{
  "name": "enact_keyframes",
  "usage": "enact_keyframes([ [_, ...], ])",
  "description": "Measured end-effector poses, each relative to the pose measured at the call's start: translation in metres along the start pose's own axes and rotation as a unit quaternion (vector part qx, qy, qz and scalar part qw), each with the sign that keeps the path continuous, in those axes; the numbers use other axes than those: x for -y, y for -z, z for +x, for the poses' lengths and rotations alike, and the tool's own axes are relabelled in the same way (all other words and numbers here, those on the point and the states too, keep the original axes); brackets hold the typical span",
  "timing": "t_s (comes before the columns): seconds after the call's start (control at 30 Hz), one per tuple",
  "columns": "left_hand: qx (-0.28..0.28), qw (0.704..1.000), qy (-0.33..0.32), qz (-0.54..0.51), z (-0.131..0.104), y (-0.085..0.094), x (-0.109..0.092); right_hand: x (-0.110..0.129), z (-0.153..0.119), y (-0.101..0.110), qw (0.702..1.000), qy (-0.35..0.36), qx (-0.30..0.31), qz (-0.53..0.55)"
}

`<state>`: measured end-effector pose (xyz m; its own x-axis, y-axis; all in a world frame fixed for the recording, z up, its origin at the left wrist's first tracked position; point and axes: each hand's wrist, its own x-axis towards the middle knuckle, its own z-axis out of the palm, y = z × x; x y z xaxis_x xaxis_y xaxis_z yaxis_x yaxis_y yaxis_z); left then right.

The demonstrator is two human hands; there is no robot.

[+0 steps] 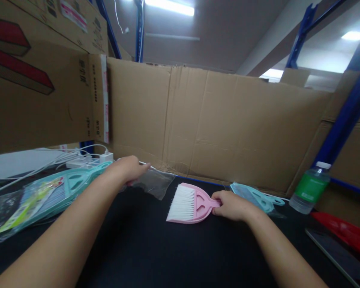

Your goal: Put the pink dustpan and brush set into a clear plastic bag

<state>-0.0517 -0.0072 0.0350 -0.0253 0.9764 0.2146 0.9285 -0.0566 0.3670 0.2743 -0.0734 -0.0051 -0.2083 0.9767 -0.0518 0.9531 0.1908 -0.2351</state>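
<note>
My right hand (pixel 231 205) is closed around the handle of a small pink dustpan and brush set (pixel 202 206). The set lies on the black tabletop, its white bristles facing left. Farther back, my left hand (pixel 132 170) pinches a crumpled clear plastic bag (pixel 157 183), with the index finger stretched to the right. The fingertips on the bag are partly hidden. Just beyond my right hand lies a light-blue dustpan and brush set (pixel 252 196). Left of my left forearm rests a turquoise set in clear packaging (pixel 75 182) with a yellow-green label.
Cardboard walls (pixel 216 128) close off the back, and a large box (pixel 42 80) overhangs the left. White cables run to a power strip (pixel 84 161). To the right are a green-labelled bottle (pixel 312 188), a red plastic item (pixel 342 228) and a phone-like dark device (pixel 336 256).
</note>
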Motion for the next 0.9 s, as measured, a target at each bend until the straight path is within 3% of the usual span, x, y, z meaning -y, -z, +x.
enact_keyframes([
  [0.03, -0.044, 0.999, 0.006, 0.029, -0.002, 0.001, -0.006, -0.001, 0.0, 0.0, 1.0, -0.002, -0.001, 0.002],
  [0.1, -0.087, 0.993, -0.071, 0.019, -0.008, -0.004, -0.022, -0.001, 0.0, -0.001, 1.0, -0.004, -0.002, 0.007],
  [0.17, -0.072, 0.984, -0.158, -0.04, -0.016, -0.017, -0.04, 0.0, 0.0, 0.0, 1.0, 0.002, -0.001, 0.014],
  [0.27, 0.003, 0.954, -0.29, -0.078, -0.027, -0.045, -0.06, 0.001, -0.002, 0.002, 1.0, -0.003, -0.014, 0.016],
  [0.37, 0.005, 0.93, -0.36, -0.077, -0.035, -0.067, -0.07, 0.003, -0.002, 0.004, 1.0, -0.012, -0.021, 0.016],
  [0.53, 0.024, 0.911, -0.402, -0.092, -0.049, -0.081, -0.08, 0.006, -0.003, 0.005, 0.998, 0.025, 0.008, 0.052],
  [0.73, 0.079, 0.911, -0.403, -0.047, -0.06, -0.088, -0.088, 0.009, -0.003, 0.004, 0.991, 0.076, 0.042, 0.106],
  [0.9, 0.101, 0.908, -0.407, 0.005, -0.064, -0.088, -0.092, 0.009, -0.004, 0.004, 0.991, 0.077, 0.046, 0.103],
])
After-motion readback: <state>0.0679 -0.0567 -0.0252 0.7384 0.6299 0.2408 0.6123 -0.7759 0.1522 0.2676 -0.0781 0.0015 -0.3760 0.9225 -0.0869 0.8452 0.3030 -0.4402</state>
